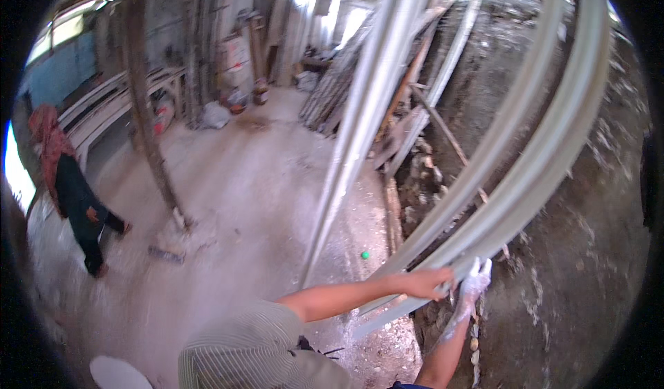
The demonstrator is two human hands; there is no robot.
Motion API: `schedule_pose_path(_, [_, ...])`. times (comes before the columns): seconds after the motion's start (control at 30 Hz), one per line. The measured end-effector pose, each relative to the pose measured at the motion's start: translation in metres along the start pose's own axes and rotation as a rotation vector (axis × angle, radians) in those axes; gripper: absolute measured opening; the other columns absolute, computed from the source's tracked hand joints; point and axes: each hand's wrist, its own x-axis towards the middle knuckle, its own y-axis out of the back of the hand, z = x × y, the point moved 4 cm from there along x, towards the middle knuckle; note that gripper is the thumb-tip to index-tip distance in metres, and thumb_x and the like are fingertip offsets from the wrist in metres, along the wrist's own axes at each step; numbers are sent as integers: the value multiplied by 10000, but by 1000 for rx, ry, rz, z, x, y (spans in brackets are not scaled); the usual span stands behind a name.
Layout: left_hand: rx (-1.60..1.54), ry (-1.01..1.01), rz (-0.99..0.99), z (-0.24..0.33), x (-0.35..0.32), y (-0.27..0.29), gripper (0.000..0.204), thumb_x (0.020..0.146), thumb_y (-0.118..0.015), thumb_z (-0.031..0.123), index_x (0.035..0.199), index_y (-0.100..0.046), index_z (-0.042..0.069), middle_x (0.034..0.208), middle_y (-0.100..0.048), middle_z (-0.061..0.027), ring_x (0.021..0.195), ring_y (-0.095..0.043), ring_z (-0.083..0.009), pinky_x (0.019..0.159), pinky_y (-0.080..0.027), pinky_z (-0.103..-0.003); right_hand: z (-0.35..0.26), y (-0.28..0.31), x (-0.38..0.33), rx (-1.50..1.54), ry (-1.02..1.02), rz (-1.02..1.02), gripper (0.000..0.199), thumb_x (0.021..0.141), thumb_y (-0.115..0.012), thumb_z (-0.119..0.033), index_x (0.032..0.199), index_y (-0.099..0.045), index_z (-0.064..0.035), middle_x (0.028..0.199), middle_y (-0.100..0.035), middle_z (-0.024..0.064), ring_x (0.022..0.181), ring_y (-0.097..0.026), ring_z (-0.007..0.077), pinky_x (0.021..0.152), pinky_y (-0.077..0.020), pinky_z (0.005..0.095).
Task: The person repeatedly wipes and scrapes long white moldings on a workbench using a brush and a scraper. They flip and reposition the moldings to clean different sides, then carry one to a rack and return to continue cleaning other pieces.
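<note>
At the far left a person in a dark outfit and a red head covering [69,188] walks across the dusty pale concrete floor [242,181], well apart from the work. Further in, a rough brown wooden post [149,112] stands tilted on that floor, and a small green ball [364,255] lies near the foot of the mouldings.

The work in hand, as I judge it, is only begun: the long pale grey curved mouldings [526,174] lean nearly upright against the rough grey earthen wall [595,250], their lower ends down by the floor, and none looks lifted clear of the stack. A straighter pale strip [360,133] leans just left of them. Whether one piece is being drawn out or set in place I cannot tell.

The left hand [425,282] comes in on a bare forearm stretched rightward from a striped sleeve [242,347]; its fingers are curled closed over the lower edge of the mouldings. Just beside it, the right hand [476,278], coated white with dust or plaster, rises on a forearm from the lower edge, fingers pointing up and wrapped against the same bundle; how tightly it grips is blurred.
</note>
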Motion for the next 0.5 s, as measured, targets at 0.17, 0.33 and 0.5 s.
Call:
schedule_pose_path(0.17, [-146, 290, -104, -90, -217, -51, 313, 845, -625, 167, 1132, -573, 53, 1107, -558, -114, 983, -557, -236, 868, -453, -371, 23, -20, -4, -134, -11, 31, 355, 975, -496, -193, 1221, -518, 62, 1140, -610, 219, 1041, -583, 296, 909, -449, 391])
schedule_pose_path(0.33, [-245, 765, 320, -45, -386, -59, 327, 843, -683, 194, 1134, -615, 61, 1107, -631, -106, 989, -595, -200, 831, -487, -347, 44, -23, -37, -115, 179, 104, 441, 964, -500, -230, 1300, -492, 56, 1270, -531, 252, 1133, -544, 366, 1000, -417, 433])
schedule_pose_path(0.5, [-164, 1058, 897, 64, -543, -60, 324, 863, -672, 204, 1138, -615, 43, 1112, -636, -86, 995, -601, -196, 852, -496, -352, 68, -82, -160, -188, -28, 171, 306, 920, -547, -146, 1157, -575, 46, 1173, -567, 225, 1029, -585, 280, 874, -486, 412])
